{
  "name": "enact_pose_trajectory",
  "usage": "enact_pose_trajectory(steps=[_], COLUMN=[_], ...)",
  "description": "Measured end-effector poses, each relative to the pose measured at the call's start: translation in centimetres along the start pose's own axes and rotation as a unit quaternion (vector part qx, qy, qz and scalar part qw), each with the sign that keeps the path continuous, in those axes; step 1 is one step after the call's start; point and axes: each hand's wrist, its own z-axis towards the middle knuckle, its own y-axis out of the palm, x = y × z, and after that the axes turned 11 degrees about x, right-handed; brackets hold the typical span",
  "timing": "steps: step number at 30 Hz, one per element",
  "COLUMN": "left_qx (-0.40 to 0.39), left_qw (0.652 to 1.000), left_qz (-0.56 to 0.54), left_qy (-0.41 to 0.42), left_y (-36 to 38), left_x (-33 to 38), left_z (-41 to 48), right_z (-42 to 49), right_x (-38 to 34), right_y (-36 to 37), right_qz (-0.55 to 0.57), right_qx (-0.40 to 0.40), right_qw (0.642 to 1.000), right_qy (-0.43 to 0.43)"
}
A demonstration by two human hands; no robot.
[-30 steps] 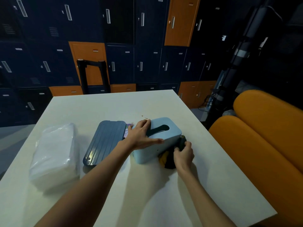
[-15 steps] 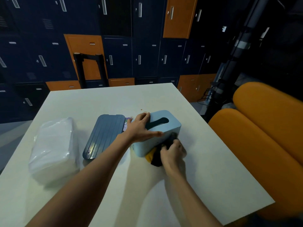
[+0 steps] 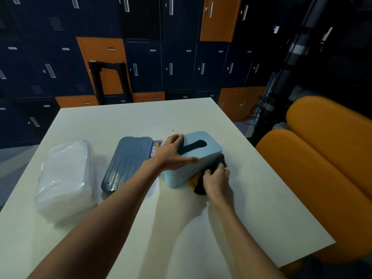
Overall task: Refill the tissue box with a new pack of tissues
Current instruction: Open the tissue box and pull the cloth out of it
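Smooth plastic tissue box (image 3: 203,158), glossy film-wrapped tissue pack (image 3: 64,178)

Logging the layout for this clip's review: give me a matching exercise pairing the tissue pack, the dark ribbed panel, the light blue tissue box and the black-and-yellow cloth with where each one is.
Things:
1. tissue pack
2. dark blue ribbed panel
3. light blue tissue box
4. black-and-yellow cloth

Places:
A. under the left hand
B. gripped by the right hand
C. near the left edge of the table
D. flat between pack and box

Pairs: 1-C, 2-D, 3-A, 4-B
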Motion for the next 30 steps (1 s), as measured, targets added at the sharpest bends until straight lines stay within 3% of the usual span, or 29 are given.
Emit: enact_pose_trajectory(steps=[5, 8, 13, 18, 22, 26, 30], left_qx=[-0.004, -0.002, 0.007, 0.002, -0.006, -0.008, -0.004], left_qw=[1.000, 1.000, 1.000, 1.000, 1.000, 1.000, 1.000], left_qz=[0.003, 0.000, 0.001, 0.001, 0.005, 0.002, 0.005], left_qy=[0.007, 0.005, 0.001, -0.003, -0.001, -0.004, -0.005], left_y=[0.0, 0.1, 0.2, 0.2, 0.1, -0.1, -0.1], left_x=[0.0, -0.2, -0.2, 0.2, 0.2, 0.2, 0.2], left_z=[0.0, 0.1, 0.3, 0.1, 0.1, 0.0, 0.0], right_z=[-3.8, -1.3, 3.4, -0.8, -2.8, 0.6, 3.3], right_x=[0.7, 1.7, 1.7, 3.5, 3.7, 3.7, 2.9], right_y=[0.4, 0.4, 0.0, 1.5, 2.2, 1.1, 0.4], right_qz=[-0.032, -0.069, 0.062, -0.109, -0.097, -0.105, 0.008], right_qx=[-0.056, -0.022, -0.002, 0.022, 0.016, 0.021, 0.003], right_qw=[0.996, 0.995, 0.998, 0.988, 0.984, 0.986, 0.995], right_qy=[-0.066, -0.071, -0.012, -0.109, -0.147, -0.124, -0.098])
